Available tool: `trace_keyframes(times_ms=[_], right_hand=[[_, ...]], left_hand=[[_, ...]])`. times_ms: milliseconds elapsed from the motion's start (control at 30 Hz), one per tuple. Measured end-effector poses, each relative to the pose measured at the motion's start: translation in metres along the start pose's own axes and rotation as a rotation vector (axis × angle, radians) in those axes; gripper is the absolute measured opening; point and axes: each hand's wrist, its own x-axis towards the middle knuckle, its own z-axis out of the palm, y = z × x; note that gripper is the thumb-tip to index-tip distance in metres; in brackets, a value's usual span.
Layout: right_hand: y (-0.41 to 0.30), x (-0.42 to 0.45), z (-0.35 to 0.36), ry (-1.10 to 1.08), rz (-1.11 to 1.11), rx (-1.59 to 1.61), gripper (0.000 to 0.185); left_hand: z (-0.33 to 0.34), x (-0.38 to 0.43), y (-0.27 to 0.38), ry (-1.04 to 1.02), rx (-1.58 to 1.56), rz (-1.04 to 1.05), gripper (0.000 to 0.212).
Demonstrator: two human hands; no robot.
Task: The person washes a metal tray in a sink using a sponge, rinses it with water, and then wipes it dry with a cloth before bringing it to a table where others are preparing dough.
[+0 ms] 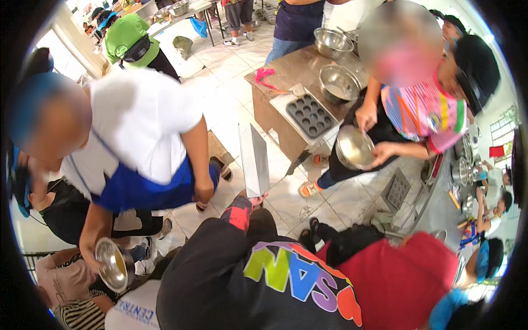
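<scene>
My left hand (259, 199) reaches out past a red-patterned cuff and grips the near end of a rectangular metal baking pan (255, 165). The pan is held on its edge above the tiled floor, its long side pointing away from me. Its inside cannot be made out. My right hand is out of view. Beyond the pan, a muffin tin (310, 116) rests on a pale board at the near end of a brown table (284, 68). A steel mixing bowl (339, 83) stands beside the tin.
To the right, a person stirs pale contents in a bowl (354, 147). At left, a person in white holds a steel bowl (112, 265). A red-shirted person (396, 272) stands close on my right. Another muffin tin (396, 190) lies low beside a steel counter (438, 202).
</scene>
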Motion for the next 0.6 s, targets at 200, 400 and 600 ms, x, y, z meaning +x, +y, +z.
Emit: trace_keyframes(times_ms=[200,400,600], right_hand=[[-0.072,0.112,0.039,-0.021,0.035,-0.052,0.017],[-0.158,0.219,0.098,-0.167,-0.069,-0.163,0.018],[-0.199,0.296,0.126,-0.267,-0.101,-0.256,0.018]], left_hand=[[-0.032,0.043,0.115,0.091,0.578,0.213,0.029],[-0.047,0.101,0.175,0.316,0.832,0.359,0.031],[0.055,0.131,0.302,0.663,0.861,0.694,0.026]])
